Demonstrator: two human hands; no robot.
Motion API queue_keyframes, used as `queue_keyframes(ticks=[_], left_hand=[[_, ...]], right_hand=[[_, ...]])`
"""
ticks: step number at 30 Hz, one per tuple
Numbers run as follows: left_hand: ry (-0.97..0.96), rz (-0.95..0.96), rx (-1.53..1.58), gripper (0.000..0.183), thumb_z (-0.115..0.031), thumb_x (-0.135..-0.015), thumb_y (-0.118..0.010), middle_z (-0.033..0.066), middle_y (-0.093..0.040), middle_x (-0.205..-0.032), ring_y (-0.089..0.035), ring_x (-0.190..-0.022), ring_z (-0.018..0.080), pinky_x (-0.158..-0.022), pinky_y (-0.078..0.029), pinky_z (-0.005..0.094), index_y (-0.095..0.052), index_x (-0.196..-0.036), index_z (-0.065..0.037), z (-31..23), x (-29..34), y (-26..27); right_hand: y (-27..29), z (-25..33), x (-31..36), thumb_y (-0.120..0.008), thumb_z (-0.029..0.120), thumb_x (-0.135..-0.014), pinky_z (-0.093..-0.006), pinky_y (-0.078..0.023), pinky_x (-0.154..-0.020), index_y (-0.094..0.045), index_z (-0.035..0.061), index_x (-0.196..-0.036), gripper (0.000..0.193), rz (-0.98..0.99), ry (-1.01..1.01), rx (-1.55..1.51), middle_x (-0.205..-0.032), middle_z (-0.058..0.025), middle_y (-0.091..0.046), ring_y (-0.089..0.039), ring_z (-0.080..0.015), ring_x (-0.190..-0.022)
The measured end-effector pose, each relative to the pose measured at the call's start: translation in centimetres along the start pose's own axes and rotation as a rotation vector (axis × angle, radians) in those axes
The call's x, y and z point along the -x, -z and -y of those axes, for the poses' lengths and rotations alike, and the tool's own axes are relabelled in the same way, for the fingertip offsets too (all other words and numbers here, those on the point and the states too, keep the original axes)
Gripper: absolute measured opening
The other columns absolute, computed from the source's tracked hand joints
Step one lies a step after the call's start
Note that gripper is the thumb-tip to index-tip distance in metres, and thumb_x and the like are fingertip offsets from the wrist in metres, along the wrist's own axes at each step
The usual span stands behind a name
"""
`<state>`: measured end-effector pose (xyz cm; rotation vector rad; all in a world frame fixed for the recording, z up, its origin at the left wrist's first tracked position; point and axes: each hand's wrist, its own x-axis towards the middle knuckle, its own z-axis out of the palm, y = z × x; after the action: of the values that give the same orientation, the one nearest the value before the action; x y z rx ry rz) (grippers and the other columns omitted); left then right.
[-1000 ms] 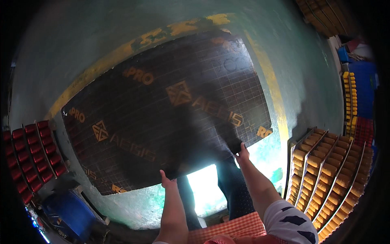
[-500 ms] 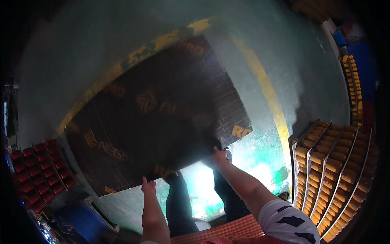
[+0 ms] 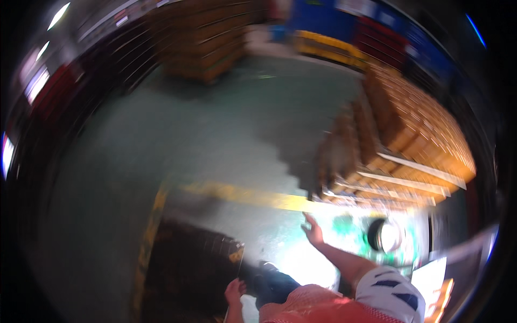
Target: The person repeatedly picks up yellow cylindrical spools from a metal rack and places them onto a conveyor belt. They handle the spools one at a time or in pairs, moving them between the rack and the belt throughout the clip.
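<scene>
My right hand (image 3: 312, 230) is stretched forward over the lit green floor, its fingers apart and holding nothing. Lower down, my left hand (image 3: 235, 290) hangs beside the right edge of a dark brown sheet (image 3: 188, 258) with orange markings. Its fingers look loosely bent and apart, though blurred, and I make out nothing in them. The sheet lies on the floor, partly cut off by the dark lower rim of the view. A yellow floor line (image 3: 253, 195) runs beyond it and my right hand.
At the right stands a slanted stack of orange-brown pieces (image 3: 420, 134) with pale strips between layers. A round black-and-white object (image 3: 385, 235) is on the floor before it. Farther off are a brown stack (image 3: 199, 37), a yellow row (image 3: 328, 48) and a red stack (image 3: 379, 43).
The view has swung right and up, smearing the picture. The dark sheet has shifted to the lower left. My right hand has come away from the sheet's edge and opened.
</scene>
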<state>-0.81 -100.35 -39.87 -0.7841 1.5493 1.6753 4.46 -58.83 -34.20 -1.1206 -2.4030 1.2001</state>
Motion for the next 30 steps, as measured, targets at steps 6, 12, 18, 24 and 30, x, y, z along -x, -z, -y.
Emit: queue_keyframes(ticks=[6, 12, 18, 24, 30], left_hand=[[-0.569, 0.627, -0.241, 0.030, -0.005, -0.092, -0.067, 0.0058, -0.070, -0.104, -0.065, -0.091, 0.0141, -0.083, -0.053, 0.0264, -0.067, -0.122, 0.001, -15.2, 3.6, -27.4], [-1.348, 0.897, -0.662, 0.046, -0.014, -0.086, -0.077, 0.0102, -0.052, -0.142, -0.055, -0.125, 0.0239, -0.099, -0.048, 0.0361, -0.065, -0.130, -0.013, -26.2, 19.1, -56.4], [-1.840, 0.812, -0.999, 0.066, -0.025, -0.079, -0.081, 0.0223, -0.035, -0.154, -0.038, -0.136, 0.0430, -0.113, -0.037, 0.0478, -0.056, -0.140, -0.027, -25.3, 26.5, -80.1], [-1.887, 0.675, -1.013, 0.056, -0.024, -0.073, -0.085, 0.0170, -0.047, -0.141, -0.047, -0.126, 0.0380, -0.107, -0.040, 0.0456, -0.067, -0.127, -0.026, -24.6, 24.7, -85.3], [-1.979, 1.017, -0.887, 0.049, -0.001, -0.072, -0.080, 0.0149, -0.051, -0.137, -0.050, -0.127, 0.0356, -0.106, -0.043, 0.0451, -0.069, -0.119, -0.012, -25.1, 23.1, -87.2]], right_hand=[[28.8, 9.3, -6.7, -0.075, 0.004, -0.080, -0.0447, -0.039, -0.113, -0.056, 0.0219, -0.142, 0.067, -0.694, 0.353, 0.197, -0.150, -0.0147, -0.047, -0.043, -0.0369, -0.139], [50.3, 8.9, -13.1, -0.080, 0.018, -0.077, -0.0497, -0.038, -0.112, -0.057, 0.0286, -0.140, 0.068, -0.808, 0.317, 0.504, -0.156, -0.0193, -0.035, -0.034, -0.0439, -0.138], [57.8, 5.9, -21.3, -0.078, 0.031, -0.079, -0.0532, -0.038, -0.113, -0.058, 0.0344, -0.138, 0.062, -0.511, 0.416, 0.661, -0.155, -0.0257, -0.033, -0.033, -0.0512, -0.137], [57.0, 5.3, -23.4, -0.084, 0.026, -0.070, -0.0484, -0.049, -0.100, -0.066, 0.0264, -0.125, 0.057, -0.635, 0.513, 0.332, -0.134, -0.0223, -0.046, -0.042, -0.0447, -0.128], [57.7, 1.0, -18.1, -0.081, 0.025, -0.073, -0.0487, -0.041, -0.106, -0.067, 0.0264, -0.126, 0.056, -0.792, 0.585, 0.175, -0.138, -0.0241, -0.043, -0.042, -0.0448, -0.128]])
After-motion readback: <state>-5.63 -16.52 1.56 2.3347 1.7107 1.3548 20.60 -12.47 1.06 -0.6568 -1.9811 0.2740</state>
